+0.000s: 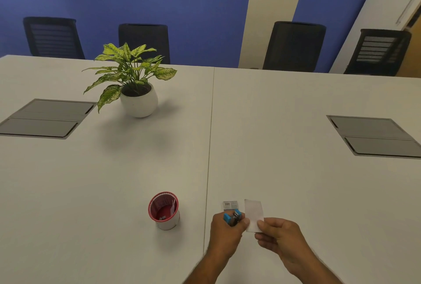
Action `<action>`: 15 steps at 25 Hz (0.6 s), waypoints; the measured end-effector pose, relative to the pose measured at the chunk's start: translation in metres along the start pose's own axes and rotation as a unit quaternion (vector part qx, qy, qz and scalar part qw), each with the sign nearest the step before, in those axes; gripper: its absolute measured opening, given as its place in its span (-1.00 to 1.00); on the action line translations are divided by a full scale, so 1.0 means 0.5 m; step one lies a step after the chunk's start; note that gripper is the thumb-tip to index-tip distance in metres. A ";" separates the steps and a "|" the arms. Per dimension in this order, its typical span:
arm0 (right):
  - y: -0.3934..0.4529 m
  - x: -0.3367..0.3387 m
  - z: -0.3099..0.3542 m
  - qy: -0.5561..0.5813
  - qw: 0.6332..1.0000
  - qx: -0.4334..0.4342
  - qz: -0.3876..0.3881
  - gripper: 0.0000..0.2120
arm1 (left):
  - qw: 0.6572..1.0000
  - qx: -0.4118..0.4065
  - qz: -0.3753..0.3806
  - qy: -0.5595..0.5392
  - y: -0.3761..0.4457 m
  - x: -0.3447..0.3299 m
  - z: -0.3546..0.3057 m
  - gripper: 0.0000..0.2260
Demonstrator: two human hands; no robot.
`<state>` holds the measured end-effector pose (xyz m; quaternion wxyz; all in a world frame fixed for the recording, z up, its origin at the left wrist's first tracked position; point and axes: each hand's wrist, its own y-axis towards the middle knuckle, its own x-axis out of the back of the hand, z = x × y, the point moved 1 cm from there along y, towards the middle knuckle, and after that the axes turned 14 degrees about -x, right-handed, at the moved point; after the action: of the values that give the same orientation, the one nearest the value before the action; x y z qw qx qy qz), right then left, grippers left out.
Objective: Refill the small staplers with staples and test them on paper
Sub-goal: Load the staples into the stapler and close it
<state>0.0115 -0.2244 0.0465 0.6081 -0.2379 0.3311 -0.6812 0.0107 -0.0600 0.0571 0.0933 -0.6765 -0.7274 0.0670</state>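
Left hand: we see our left hand point(224, 231) at about 6 o'clock in the view, fingers curled around a small blue stapler point(232, 216).
Stapler: it sits in that grasp with its blue end at 10 o'clock and its metal parts showing toward the paper; we cannot tell whether it is loaded.
Right hand: our right hand point(279, 236) lies at 3 o'clock of the left one, thumb and fingers pinching the near end of a white paper slip point(253, 214).
Paper slip: it runs from the pinch toward 12 o'clock, its left edge just beside the stapler.
Staple box: a small grey box with a barcode point(230, 205) lies on the table at 12 o'clock of the stapler, close to the slip's far left corner.
Cup: a red-lined cup with a white outside point(164, 212) stands at 9 o'clock of our hands, well apart, holding small items we cannot make out.
Table: the white table point(296, 181) shows a seam running toward 12 o'clock, two grey hatch covers point(45, 118) at either side, and a potted plant point(134, 78) at 11 o'clock.
Background: black chairs point(293, 44) line the far edge against a blue wall.
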 end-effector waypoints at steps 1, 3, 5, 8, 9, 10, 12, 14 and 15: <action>0.001 0.000 -0.001 -0.002 1.000 0.003 -0.004 -0.83 | 1.000 0.002 0.000 -0.001 0.000 -0.001 0.000 -0.80; 0.004 0.001 -0.004 -0.008 1.000 0.007 -0.016 -0.84 | 1.000 0.009 0.000 -0.002 -0.002 -0.001 0.000 -0.78; 0.008 0.001 -0.004 -0.017 0.999 0.010 -0.026 -0.86 | 1.000 0.015 0.001 -0.003 -0.003 -0.003 0.000 -0.78; 0.012 0.000 -0.002 -0.022 1.000 0.008 -0.021 -0.85 | 1.000 0.017 0.001 -0.006 -0.003 -0.003 -0.008 -0.81; 0.013 -0.001 0.000 -0.023 1.000 0.009 -0.016 -0.85 | 1.000 0.016 0.003 -0.004 -0.001 -0.002 -0.011 -0.81; 0.014 -0.001 0.003 -0.022 1.000 0.010 -0.010 -0.86 | 1.000 0.015 0.006 -0.002 0.000 0.000 -0.012 -0.83; 0.014 -0.002 0.011 -0.012 1.000 0.019 0.003 -0.86 | 1.000 0.012 0.015 0.001 0.002 0.004 -0.013 -0.86; 0.015 -0.004 0.017 -0.004 0.999 0.032 0.008 -0.86 | 1.000 0.016 0.019 0.000 0.002 0.006 -0.012 -0.84; 0.015 -0.004 0.019 -0.003 0.999 0.038 0.004 -0.86 | 1.000 0.019 0.019 -0.001 0.003 0.005 -0.011 -0.84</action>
<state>0.0234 -0.2240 0.0474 0.6204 -0.2156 0.3041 -0.6900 0.0135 -0.0573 0.0621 0.1044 -0.6881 -0.7131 0.0837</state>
